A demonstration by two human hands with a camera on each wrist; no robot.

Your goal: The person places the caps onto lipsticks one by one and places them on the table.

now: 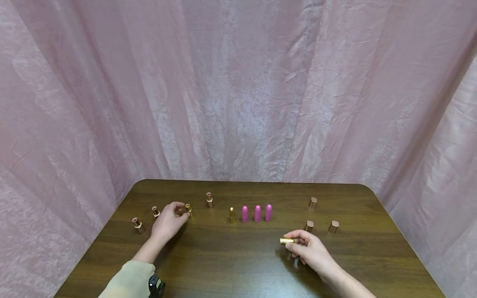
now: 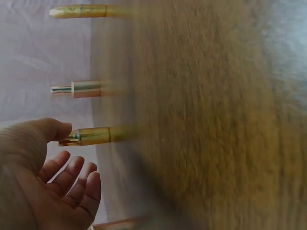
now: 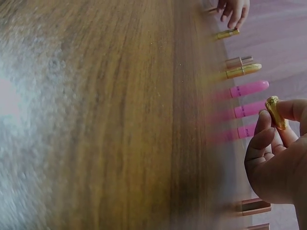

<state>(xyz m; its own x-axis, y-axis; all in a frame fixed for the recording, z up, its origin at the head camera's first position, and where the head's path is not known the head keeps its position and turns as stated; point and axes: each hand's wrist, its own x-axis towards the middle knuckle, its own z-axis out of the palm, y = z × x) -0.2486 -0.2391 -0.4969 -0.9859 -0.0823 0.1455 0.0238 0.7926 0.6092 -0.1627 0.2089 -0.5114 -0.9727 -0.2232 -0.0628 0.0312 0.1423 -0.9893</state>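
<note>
My right hand [image 1: 311,252] pinches a small gold lipstick cap [image 1: 287,241] between thumb and fingers, tilted on its side above the table. In the right wrist view the cap [image 3: 274,112] shows a patterned end. On the left, my left hand [image 1: 169,221] is beside an uncapped gold lipstick tube [image 1: 189,210] standing upright. Seen from the left wrist, the thumb [image 2: 60,128] overlaps the top of that gold tube [image 2: 93,136], while the other fingers are spread loosely below it.
A capped gold lipstick [image 1: 232,215] and three pink bullet-shaped tubes [image 1: 257,213] stand mid-table. Three uncapped rose-gold lipstick tubes [image 1: 210,200] stand around the left hand. Three rose-gold caps [image 1: 333,226] stand at the right. A pink curtain [image 1: 238,91] hangs behind the table [image 1: 223,265].
</note>
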